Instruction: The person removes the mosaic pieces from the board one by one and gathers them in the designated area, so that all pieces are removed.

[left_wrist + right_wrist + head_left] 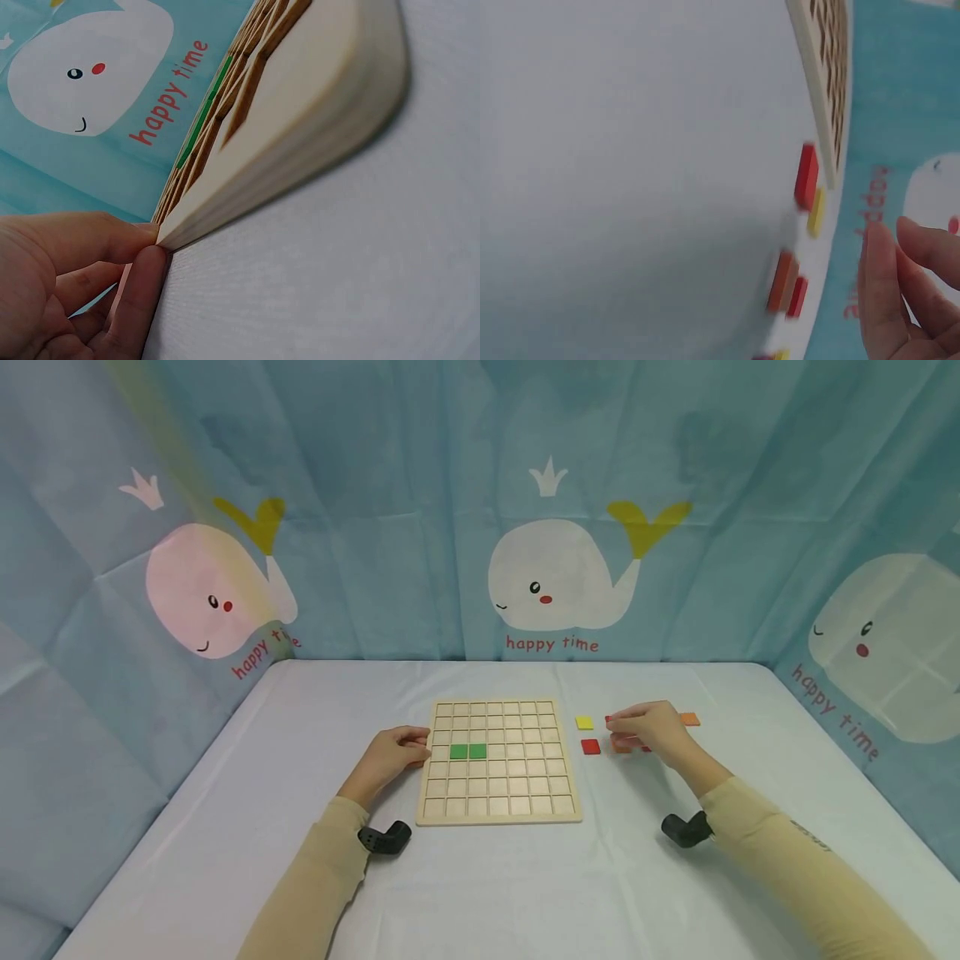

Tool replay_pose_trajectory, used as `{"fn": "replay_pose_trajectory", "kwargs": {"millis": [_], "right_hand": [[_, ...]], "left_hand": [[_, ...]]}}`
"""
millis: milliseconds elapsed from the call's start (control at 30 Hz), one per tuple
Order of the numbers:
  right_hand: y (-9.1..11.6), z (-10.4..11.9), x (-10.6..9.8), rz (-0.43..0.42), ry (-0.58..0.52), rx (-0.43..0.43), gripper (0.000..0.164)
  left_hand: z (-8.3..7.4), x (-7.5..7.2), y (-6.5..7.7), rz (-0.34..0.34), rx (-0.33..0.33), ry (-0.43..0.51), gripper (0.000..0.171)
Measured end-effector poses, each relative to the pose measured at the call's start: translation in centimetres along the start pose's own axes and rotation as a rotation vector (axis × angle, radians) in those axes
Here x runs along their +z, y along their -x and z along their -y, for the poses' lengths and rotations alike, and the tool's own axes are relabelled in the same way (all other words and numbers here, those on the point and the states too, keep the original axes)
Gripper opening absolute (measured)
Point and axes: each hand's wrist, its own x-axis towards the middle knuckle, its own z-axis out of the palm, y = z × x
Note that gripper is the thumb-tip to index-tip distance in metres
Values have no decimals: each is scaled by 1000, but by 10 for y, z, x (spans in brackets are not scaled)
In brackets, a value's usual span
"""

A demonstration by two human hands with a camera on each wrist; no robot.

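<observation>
A pale wooden grid board (498, 819) lies on the white table, with two green square tiles (468, 752) side by side in its left part. At the board's left edge, my left hand (390, 758) pinches the rim between thumb and fingertips (154, 259). Over the loose tiles right of the board hovers my right hand (651, 731). Its thumb and fingertips (881, 244) are close together with nothing visible between them. Below and beside it lie a yellow tile (584, 722), a red tile (591, 747), an orange tile (621, 747) and others partly hidden by the hand.
Another orange tile (689, 719) lies beyond my right hand. A blue curtain (405, 585) with printed whales surrounds the white table (480, 893) at the back and sides. Each wrist carries a dark device (386, 838) near the sleeve.
</observation>
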Motion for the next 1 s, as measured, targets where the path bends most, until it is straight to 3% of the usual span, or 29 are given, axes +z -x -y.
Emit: {"fn": "replay_pose_trajectory", "kwargs": {"millis": [267, 567, 1000], "right_hand": [[-6, 16, 36, 43, 40, -18, 33], [-6, 30, 72, 134, -39, -77, 27], [-5, 48, 103, 203, -118, -103, 21]], "left_hand": [[-2, 0, 1, -8, -7, 6, 46], [-2, 1, 2, -7, -13, 13, 47], [-2, 1, 1, -12, -15, 16, 46]]}}
